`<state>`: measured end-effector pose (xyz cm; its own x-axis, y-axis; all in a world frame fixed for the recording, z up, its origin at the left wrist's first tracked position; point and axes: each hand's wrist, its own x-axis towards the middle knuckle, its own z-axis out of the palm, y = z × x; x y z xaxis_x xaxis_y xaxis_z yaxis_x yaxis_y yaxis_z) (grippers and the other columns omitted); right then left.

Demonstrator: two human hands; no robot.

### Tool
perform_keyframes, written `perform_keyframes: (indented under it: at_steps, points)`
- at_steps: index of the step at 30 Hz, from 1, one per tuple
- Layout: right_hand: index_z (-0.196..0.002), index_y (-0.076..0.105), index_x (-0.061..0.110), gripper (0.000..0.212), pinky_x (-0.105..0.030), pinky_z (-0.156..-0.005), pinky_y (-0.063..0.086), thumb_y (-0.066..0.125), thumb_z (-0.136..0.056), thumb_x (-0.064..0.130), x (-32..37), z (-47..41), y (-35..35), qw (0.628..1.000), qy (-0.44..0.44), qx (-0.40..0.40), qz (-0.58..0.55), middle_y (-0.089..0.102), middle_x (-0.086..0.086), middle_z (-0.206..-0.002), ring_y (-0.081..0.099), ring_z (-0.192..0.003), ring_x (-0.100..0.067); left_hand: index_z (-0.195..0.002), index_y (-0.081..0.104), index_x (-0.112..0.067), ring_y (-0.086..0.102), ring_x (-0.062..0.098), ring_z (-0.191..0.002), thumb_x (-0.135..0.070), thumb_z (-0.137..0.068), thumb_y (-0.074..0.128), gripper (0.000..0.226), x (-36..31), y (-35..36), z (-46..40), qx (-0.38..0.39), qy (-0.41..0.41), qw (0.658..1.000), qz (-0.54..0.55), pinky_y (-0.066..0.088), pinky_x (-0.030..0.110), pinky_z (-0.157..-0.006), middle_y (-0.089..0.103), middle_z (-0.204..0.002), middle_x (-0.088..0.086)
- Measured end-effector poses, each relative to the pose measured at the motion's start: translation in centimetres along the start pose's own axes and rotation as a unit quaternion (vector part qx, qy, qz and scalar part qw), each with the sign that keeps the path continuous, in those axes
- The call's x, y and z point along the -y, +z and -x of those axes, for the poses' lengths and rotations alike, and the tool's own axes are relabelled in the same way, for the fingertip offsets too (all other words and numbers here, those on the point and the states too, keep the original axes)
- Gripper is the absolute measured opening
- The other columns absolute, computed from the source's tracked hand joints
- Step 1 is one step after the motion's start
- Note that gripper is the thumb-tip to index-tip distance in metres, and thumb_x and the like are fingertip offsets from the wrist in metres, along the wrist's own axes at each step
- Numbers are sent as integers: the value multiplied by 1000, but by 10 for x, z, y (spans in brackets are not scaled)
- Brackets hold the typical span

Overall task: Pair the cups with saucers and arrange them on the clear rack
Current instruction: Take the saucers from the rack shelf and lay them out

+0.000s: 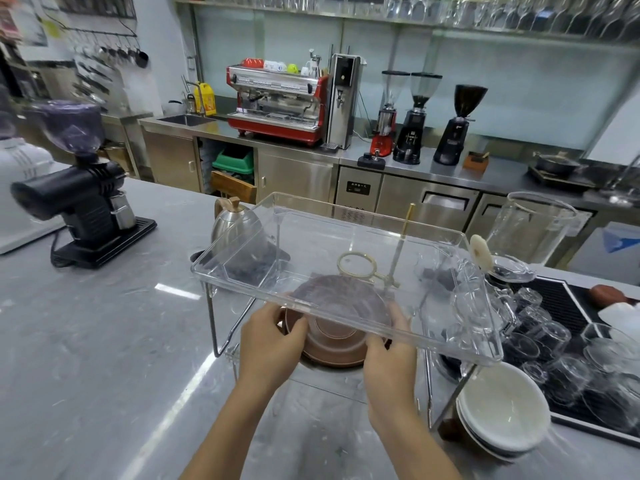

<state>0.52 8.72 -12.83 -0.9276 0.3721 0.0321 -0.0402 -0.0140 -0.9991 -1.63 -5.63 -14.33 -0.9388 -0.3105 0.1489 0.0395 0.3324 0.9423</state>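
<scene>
Brown cup [334, 325] on saucer [332, 355] under clear rack [346, 271] edge, both hands' fingers seemingly grasping its sides

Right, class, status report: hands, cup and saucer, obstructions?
Both hands, left hand and right hand, grip brown ceramic cup-and-saucer. Under clear plastic rack. Nothing blocking.

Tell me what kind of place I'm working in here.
Most likely a café bar or barista training room: a red espresso machine and three coffee grinders on the steel back counter, with glassware racked overhead.
</scene>
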Motion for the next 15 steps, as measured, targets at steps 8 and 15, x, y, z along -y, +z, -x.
perform_keyframes:
  at_steps: [8, 15]
  points:
    - [-145, 46, 31, 67, -22, -109, 42, 43, -92, -10, 13, 42, 0, 1000, -10, -3, 25, 57, 15, -141, 53, -129, 0, -98, 67, -67, 61, 15, -57, -13, -80, 65, 56, -19, -30, 38, -31, 28, 998, 37, 55, 26, -57, 75, -82, -14]
    - [-151, 38, 33, 65, -31, -119, 35, 45, -97, -3, 17, 86, -4, 999, 1, 31, 32, 47, 23, -147, 42, -138, 2, -86, 62, -76, 62, 19, -58, -13, -82, 68, 63, -18, -59, 79, -61, 5, 997, 53, 60, 30, -60, 73, -75, -24]
